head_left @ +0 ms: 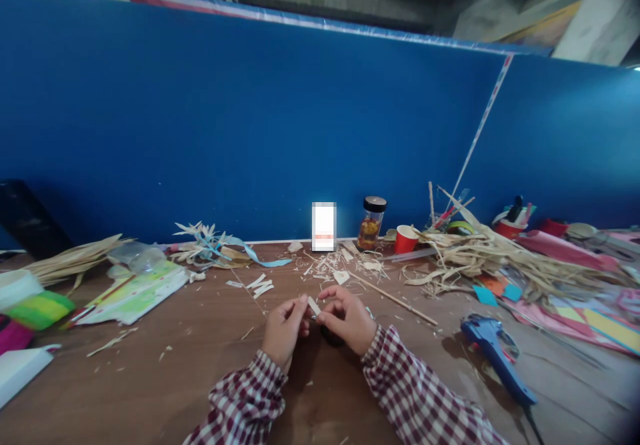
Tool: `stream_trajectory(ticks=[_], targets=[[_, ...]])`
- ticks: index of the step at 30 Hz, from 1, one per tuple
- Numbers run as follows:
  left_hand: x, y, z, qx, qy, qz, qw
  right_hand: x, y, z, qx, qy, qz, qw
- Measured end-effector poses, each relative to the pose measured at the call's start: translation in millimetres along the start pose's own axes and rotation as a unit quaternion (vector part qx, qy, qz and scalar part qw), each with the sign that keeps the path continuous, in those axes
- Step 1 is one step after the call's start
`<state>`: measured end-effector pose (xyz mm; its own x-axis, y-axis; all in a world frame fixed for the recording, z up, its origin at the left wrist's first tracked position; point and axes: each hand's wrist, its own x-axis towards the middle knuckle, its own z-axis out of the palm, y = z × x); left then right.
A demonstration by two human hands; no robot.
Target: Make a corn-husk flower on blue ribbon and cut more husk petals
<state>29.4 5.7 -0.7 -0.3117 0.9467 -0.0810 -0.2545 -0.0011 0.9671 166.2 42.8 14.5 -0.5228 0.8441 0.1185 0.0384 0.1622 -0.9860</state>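
Note:
My left hand [286, 330] is closed, thumb and fingers pinching a short pale flat strip [314, 306] above the brown table. My right hand [349, 318] meets it from the other side, its fingers curled and its thumb at the strip's lower end. Beneath the right palm shows a dark object [331, 335]; its kind is hidden, and I cannot tell whether the hand grips it. Just beyond both hands lie pale shavings [323, 265] and a thin wooden stick [395, 298]. Several cut white strips [260, 286] are left of the fingers.
A blue glue gun [495, 355] with a cord lies at the right. Dried husk strips [480, 258], a red cup [406, 239] and a black-lidded jar [371, 225] stand at the back. A paint-stained sheet [145, 295] is left. A blue partition [250, 118] rises behind the table.

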Motion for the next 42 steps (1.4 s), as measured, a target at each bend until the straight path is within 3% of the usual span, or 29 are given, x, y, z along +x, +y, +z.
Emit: stream_trajectory(ticks=[4,10,13,16,20,22,24,27,29,33,37,40,42], targets=[[-5.0,1.0,4.3,-0.021,-0.006,-0.035,0.999,0.4,-2.8,2.2,0.02,0.046,0.009,0.999],[-5.9,4.2,4.7,-0.061,0.006,-0.052,0.997,1.9,3.4,-0.3,-0.024,0.028,-0.018,0.999],[-4.0,9.7,3.1,-0.086,0.038,-0.049,0.994,6.4,10.2,-12.5,-0.103,0.089,-0.02,0.991],[-1.8,12.7,1.5,-0.099,0.059,-0.046,0.992,9.3,10.8,-27.9,-0.205,0.161,-0.043,0.964],[0.2,11.6,0.2,-0.109,0.054,-0.046,0.992,8.1,0.2,-37.9,-0.327,0.198,-0.178,0.907],[0.6,10.5,-0.5,-0.108,0.048,-0.042,0.992,5.6,-5.6,-37.3,-0.397,0.198,-0.214,0.87],[1.2,9.3,-1.2,-0.109,0.043,-0.032,0.993,1.9,-9.0,-35.0,-0.455,0.145,-0.191,0.858],[2.3,7.8,-2.1,-0.115,0.039,-0.013,0.993,-3.8,-8.8,-31.5,-0.489,-0.005,-0.113,0.865],[2.9,7.6,-2.2,-0.115,0.041,-0.011,0.992,-6.2,-6.6,-30.0,-0.502,-0.055,-0.082,0.859],[3.3,10.5,-2.4,-0.108,0.074,-0.031,0.991,-5.6,-2.3,-29.7,-0.516,-0.058,-0.055,0.853],[4.2,15.5,-4.3,-0.109,0.092,-0.04,0.989,-2.5,2.3,-34.7,-0.493,-0.051,-0.037,0.868],[6.0,18.8,-7.6,-0.125,0.091,-0.035,0.987,-0.3,5.9,-41.7,-0.431,-0.044,-0.029,0.901],[7.6,20.4,-10.2,-0.137,0.093,-0.026,0.986,0.7,7.0,-45.6,-0.34,-0.049,-0.002,0.939]])
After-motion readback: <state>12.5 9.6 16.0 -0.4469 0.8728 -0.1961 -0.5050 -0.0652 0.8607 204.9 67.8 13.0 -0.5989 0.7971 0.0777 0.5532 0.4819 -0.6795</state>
